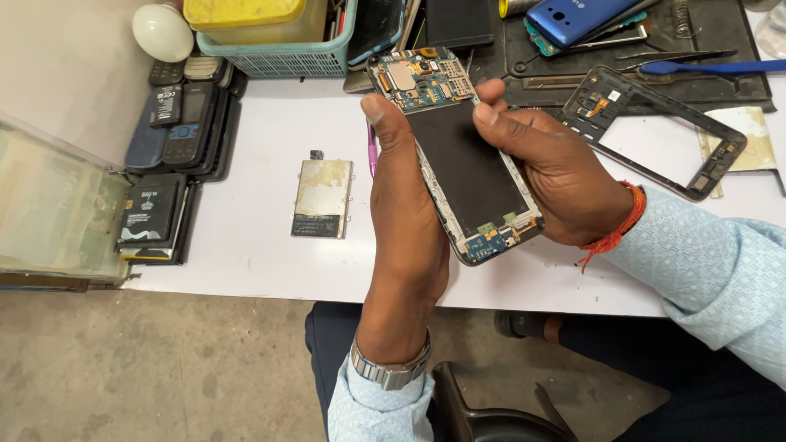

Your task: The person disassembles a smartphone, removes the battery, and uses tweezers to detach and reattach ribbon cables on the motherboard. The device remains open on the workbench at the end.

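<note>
left hand [403, 221] and right hand [550, 176] grip opened phone [458, 155] edges — above table [246, 237].

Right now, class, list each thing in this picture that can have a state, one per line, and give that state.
Phone: back cover off, circuit boards bare, held in both hands.
Left hand: gripping the phone's left edge.
Right hand: gripping its right edge.
Battery: out, lying flat on the white table.
Phone frame: empty, lying on the table.
Basket: upright, holding a yellow box.
</note>
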`<state>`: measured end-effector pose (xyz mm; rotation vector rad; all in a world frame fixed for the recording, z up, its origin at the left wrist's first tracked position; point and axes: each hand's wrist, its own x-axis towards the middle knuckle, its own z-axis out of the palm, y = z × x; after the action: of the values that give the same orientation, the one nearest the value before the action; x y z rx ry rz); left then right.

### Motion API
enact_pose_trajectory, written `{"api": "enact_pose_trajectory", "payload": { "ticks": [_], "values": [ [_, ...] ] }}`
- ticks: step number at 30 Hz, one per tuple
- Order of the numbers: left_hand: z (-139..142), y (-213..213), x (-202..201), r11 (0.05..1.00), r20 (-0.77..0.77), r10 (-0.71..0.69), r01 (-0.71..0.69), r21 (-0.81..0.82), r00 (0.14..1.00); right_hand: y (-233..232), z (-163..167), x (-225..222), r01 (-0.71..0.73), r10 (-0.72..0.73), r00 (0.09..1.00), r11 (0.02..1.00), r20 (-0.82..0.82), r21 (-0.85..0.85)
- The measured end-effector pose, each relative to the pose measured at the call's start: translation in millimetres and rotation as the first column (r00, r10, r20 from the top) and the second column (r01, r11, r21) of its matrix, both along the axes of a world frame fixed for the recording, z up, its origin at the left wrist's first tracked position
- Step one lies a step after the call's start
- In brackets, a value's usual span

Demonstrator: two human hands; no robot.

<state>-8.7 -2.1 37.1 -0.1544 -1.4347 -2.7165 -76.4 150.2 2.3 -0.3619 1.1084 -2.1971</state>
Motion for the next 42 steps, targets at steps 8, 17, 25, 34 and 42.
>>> {"api": "enact_pose_trajectory", "payload": {
  "ticks": [8,17,25,34,42],
  "values": [
    [-1,-24,-4,0.997,-0.049,0.023,-0.02,0.07,0.999,-2,5,20,0.578,-0.103,0.598,0.743,-0.795,0.338],
    [-9,-56,-3,0.986,-0.159,0.157,-0.145,0.082,0.975,-17,29,42,0.561,0.074,-0.247,0.824,-0.966,-0.081],
    [-6,-44,-8,0.936,-0.204,0.214,-0.26,-0.235,0.955,-20,18,37,0.578,0.138,-0.21,0.816,-0.968,-0.009],
    [-7,-38,-11,0.89,-0.208,0.254,-0.313,-0.332,0.944,-20,13,33,0.537,0.107,-0.182,0.844,-0.977,-0.007],
    [-10,-39,-13,0.888,-0.22,0.264,-0.326,-0.325,0.939,-20,13,34,0.563,0.13,-0.207,0.826,-0.97,-0.009]
  ]
}}
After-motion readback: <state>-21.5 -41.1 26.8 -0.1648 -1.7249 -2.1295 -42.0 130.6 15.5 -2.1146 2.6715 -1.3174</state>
